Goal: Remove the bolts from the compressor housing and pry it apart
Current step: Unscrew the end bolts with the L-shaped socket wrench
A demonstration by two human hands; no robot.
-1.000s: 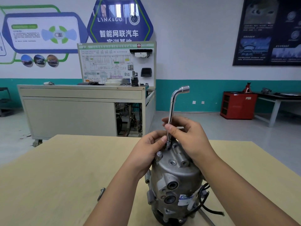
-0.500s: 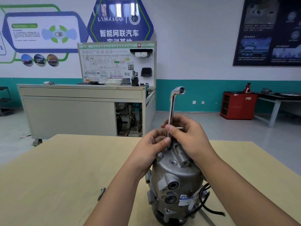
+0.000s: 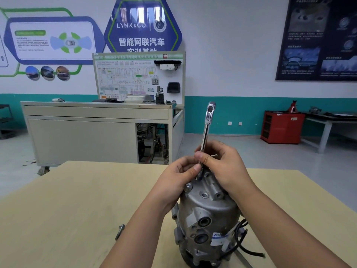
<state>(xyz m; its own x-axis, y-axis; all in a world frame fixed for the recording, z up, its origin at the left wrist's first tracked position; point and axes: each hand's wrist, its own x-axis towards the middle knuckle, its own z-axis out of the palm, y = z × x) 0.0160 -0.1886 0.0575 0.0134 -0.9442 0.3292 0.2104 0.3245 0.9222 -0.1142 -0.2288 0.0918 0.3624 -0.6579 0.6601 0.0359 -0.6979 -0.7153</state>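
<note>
A grey metal compressor housing (image 3: 206, 215) stands upright on the wooden table (image 3: 77, 209), with black cables at its lower right. An L-shaped chrome socket wrench (image 3: 206, 128) stands vertically on a bolt at the housing's top. My left hand (image 3: 179, 176) pinches the wrench's lower shaft just above the housing. My right hand (image 3: 222, 163) holds the shaft slightly higher with thumb and fingers. The bolt under the socket is hidden by my fingers. Another bolt head (image 3: 188, 185) sticks up at the top left of the housing. One removed bolt (image 3: 119, 232) lies on the table to the left.
A training bench with a wiring panel (image 3: 96, 132) stands beyond the table's far edge. A red cabinet (image 3: 281, 126) and a grey table (image 3: 332, 122) stand at the right wall.
The wrench has turned about its shaft: its bent upper end pointed right before and now points toward me. Both hands stay on the shaft at the same place.
</note>
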